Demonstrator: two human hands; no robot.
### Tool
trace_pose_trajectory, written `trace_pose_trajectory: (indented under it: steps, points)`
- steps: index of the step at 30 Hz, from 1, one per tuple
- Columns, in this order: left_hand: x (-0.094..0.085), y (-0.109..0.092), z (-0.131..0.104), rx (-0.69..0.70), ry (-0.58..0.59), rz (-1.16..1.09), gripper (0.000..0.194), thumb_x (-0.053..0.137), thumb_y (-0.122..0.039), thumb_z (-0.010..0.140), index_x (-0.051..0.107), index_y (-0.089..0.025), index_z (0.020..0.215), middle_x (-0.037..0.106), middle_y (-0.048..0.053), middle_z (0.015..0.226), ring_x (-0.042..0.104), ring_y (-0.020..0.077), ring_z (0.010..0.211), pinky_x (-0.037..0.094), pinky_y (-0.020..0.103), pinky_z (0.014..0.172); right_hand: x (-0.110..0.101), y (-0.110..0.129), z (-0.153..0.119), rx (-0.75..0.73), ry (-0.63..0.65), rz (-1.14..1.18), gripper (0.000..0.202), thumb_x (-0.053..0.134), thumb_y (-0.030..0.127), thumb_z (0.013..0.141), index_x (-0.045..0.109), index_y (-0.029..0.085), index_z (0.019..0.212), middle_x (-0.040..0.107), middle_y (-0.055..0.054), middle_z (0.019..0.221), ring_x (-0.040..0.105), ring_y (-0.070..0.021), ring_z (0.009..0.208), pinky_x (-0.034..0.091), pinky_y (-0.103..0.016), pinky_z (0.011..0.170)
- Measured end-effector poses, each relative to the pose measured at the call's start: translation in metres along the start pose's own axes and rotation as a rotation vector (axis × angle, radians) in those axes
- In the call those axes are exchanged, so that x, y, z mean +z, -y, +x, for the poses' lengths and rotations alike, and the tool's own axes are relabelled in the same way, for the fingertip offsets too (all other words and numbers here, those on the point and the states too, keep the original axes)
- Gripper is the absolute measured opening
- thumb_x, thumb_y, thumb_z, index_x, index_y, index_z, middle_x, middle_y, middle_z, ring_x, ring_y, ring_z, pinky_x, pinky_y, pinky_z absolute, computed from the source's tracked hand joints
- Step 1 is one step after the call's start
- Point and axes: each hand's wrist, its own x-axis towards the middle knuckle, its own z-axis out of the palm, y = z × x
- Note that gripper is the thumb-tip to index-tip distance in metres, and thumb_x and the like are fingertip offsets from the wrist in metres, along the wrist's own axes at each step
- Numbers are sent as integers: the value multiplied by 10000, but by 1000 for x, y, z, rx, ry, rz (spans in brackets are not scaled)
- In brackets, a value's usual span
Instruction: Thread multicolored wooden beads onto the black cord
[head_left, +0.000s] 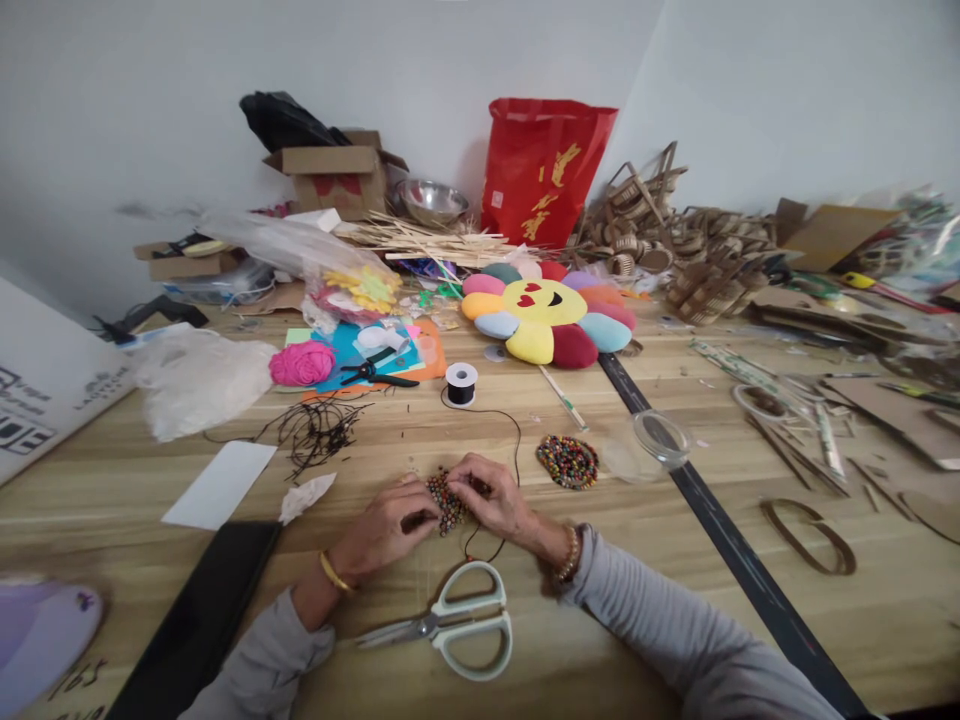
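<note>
A small pile of multicoloured beads (448,502) lies on the wooden table between my hands. My left hand (390,522) touches the pile's left side, thumb and fingers pinched together; whatever is between them is too small to make out. From the right, my right hand (491,495) reaches over the beads with its fingertips closed, and what they grip is hidden. A thin black cord (517,440) runs from a spool (461,385) round to my right hand. Below it lie scissors (450,620) with white handles. A coil of strung beads (568,462) rests to the right.
Tangled black cord (319,430), white paper (220,485) and a black phone-like slab (199,610) lie left. Pink yarn (302,363) and black pliers (379,375) sit farther back. A flower cushion (547,312) stands behind the spool. Clear tape (661,438) and a dark strip (739,550) are right.
</note>
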Motion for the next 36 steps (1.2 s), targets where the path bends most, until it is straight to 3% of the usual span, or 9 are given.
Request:
trace_pose_trajectory:
  steps: [7,11,16,36]
  points:
    - [-4,4,1,-308,-137,-322,66,641,-198,756,663,-137,743,686,33,718,624,138,674,500,236,640,1,1,-3,-111,79,-70,170,484,255,914,585,168,808,578,-46,713,531,-141,645,433,-247,594]
    - [-4,5,0,-397,-166,-491,116,670,-241,732,654,-126,737,687,39,721,628,145,685,513,249,654,1,0,-3,-165,133,-106,158,471,234,914,559,175,798,569,-43,703,523,-144,637,426,-246,591]
    - [-3,7,-1,-424,-179,-581,181,711,-282,703,662,-115,754,697,53,726,640,160,698,527,281,688,1,-1,-4,-184,155,-111,141,464,206,911,548,178,801,572,-46,716,527,-147,652,423,-247,602]
    - [1,10,-2,-443,-167,-571,131,700,-233,695,693,-114,749,710,65,743,630,168,714,501,274,705,3,-3,-5,-205,194,-160,168,436,211,929,540,167,803,585,-49,721,539,-138,656,440,-237,611]
